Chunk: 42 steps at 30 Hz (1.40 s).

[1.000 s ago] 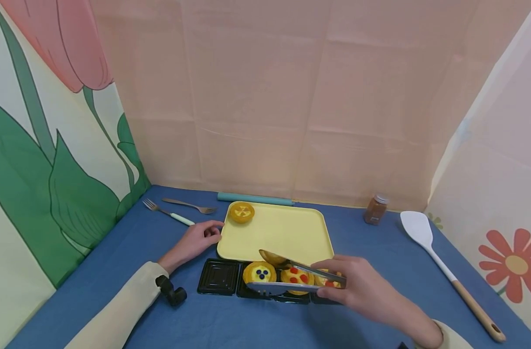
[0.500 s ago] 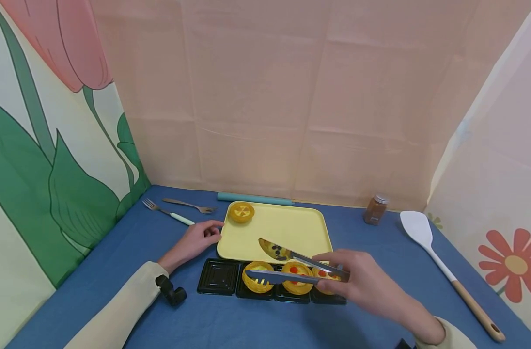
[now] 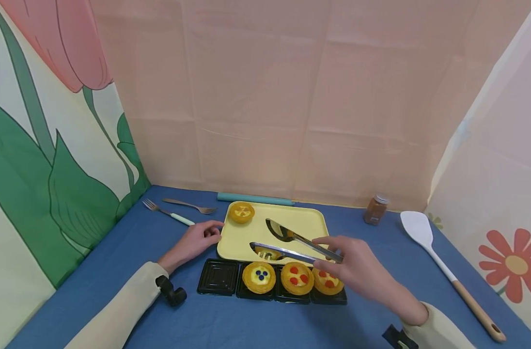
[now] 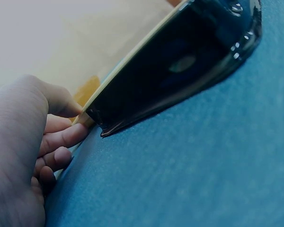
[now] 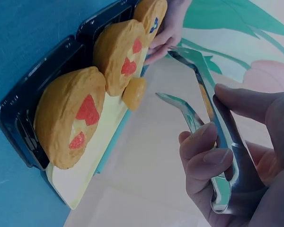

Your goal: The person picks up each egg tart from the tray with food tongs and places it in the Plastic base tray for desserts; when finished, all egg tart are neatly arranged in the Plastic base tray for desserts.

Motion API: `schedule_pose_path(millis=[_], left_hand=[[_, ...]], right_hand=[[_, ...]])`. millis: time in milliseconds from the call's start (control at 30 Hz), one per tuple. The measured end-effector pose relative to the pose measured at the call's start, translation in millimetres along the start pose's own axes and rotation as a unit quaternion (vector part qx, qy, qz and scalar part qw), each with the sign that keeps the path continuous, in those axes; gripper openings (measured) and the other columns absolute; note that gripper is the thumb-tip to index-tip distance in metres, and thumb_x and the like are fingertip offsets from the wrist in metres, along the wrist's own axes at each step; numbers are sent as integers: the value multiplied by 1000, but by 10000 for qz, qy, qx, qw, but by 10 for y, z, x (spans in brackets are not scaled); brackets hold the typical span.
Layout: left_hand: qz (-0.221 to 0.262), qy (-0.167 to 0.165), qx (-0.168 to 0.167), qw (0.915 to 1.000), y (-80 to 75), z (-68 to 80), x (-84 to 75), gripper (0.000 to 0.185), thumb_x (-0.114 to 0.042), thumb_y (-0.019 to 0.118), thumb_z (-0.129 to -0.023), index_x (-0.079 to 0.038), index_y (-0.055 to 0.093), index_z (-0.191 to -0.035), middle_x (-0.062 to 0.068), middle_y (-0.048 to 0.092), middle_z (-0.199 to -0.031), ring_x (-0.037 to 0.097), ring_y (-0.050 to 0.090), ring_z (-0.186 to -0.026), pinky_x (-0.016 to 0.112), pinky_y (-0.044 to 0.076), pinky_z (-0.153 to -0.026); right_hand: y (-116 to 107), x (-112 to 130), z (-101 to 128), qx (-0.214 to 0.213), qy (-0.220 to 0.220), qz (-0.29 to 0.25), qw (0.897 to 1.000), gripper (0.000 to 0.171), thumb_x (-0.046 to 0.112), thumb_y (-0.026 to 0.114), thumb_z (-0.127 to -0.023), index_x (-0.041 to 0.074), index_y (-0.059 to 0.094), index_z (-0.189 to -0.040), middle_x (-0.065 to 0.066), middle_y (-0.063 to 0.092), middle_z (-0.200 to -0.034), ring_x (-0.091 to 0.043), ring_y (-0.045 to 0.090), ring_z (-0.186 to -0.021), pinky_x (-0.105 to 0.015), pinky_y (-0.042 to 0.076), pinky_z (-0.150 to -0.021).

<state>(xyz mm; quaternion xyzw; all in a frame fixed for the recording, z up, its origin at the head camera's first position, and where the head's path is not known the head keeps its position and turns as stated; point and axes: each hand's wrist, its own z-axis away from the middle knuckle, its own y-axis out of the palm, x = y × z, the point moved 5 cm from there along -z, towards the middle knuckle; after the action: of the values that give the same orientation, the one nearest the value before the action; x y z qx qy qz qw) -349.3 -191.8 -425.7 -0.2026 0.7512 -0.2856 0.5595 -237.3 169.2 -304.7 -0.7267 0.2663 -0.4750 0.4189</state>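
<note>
My right hand [image 3: 352, 264] grips metal tongs [image 3: 306, 241], their tips apart and nothing between them, over the yellow tray [image 3: 300, 220]. With thumb and fingers, my left hand [image 4: 23, 137] pinches the tray's left rim. One yellow tart [image 3: 242, 212] lies in the tray's far left corner. In front of the tray runs a row of black plastic containers [image 3: 218, 277]. A tart with blueberries [image 3: 258, 277] and two strawberry-topped tarts [image 3: 297, 278] sit in them; the leftmost container shows its bare black bottom. The right wrist view shows the strawberry tarts [image 5: 71, 116] close up, beside the tongs [image 5: 203, 90].
Two forks [image 3: 182, 219] lie left of the tray. Behind it is a teal roll [image 3: 254, 198]. A brown spice jar [image 3: 376, 209] stands at the back right, and a white spatula with a wooden handle [image 3: 444, 266] lies along the right side.
The right hand has raised the tongs away from the tarts and moved them back over the tray, their arms now spread wider. The left hand has stayed at the tray's rim.
</note>
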Motion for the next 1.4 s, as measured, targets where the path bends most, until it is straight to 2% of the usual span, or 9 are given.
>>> schedule_pose_path(millis=[233,600,800,1000,1100,1200,1400], left_hand=[[-27,-35,-33,10000,-2,0,2,37,-18,67,-96,-4,65,-130,-1,64,-92,17,53,-74,34,42,-71],[2,39,-27,10000,-4,1,-12,36,-15,66,-96,-2,65,-129,-1,64,-91,17,52,-73,36,42,-70],[6,60,-24,10000,-12,4,-18,36,-15,67,-95,-2,65,-129,-1,64,-91,17,52,-73,36,41,-70],[45,70,-12,10000,-3,10,-38,36,-15,67,-96,-1,65,-129,-1,64,-90,17,52,-73,36,41,-70],[28,61,-40,10000,0,6,-42,36,-15,67,-95,-2,65,-129,-1,64,-90,17,53,-72,36,42,-70],[16,55,-53,10000,4,0,-37,36,-14,67,-95,-2,65,-129,-1,64,-89,17,53,-72,36,42,-70],[19,27,-97,9999,4,-6,-17,36,-14,67,-95,-1,65,-128,0,64,-88,18,53,-72,36,42,-70]], right_hand=[[20,-8,-189,-258,-399,254,9985,39,28,83,-85,17,74,-121,-1,72,-111,-17,65,-86,-31,49,-64],[148,-31,-494,-189,-393,280,9987,40,30,80,-88,13,73,-123,-4,73,-106,-25,67,-93,-34,51,-67],[221,-21,-659,-141,-541,382,9977,40,28,80,-87,9,73,-122,1,72,-86,-18,63,-78,-32,48,-61],[277,-28,-800,12,-423,326,9986,42,29,78,-89,8,71,-125,7,60,-66,-11,56,-65,-32,44,-57],[312,-32,-869,108,-361,299,9988,43,30,77,-90,7,70,-126,5,53,-56,-12,50,-54,-31,39,-52],[349,-37,-937,153,-333,270,9990,44,31,77,-90,7,70,-126,4,53,-54,-15,48,-49,-32,39,-51],[409,-5,-1039,183,-355,277,9988,44,30,76,-91,6,69,-127,8,62,-64,-18,65,-81,-37,51,-69]])
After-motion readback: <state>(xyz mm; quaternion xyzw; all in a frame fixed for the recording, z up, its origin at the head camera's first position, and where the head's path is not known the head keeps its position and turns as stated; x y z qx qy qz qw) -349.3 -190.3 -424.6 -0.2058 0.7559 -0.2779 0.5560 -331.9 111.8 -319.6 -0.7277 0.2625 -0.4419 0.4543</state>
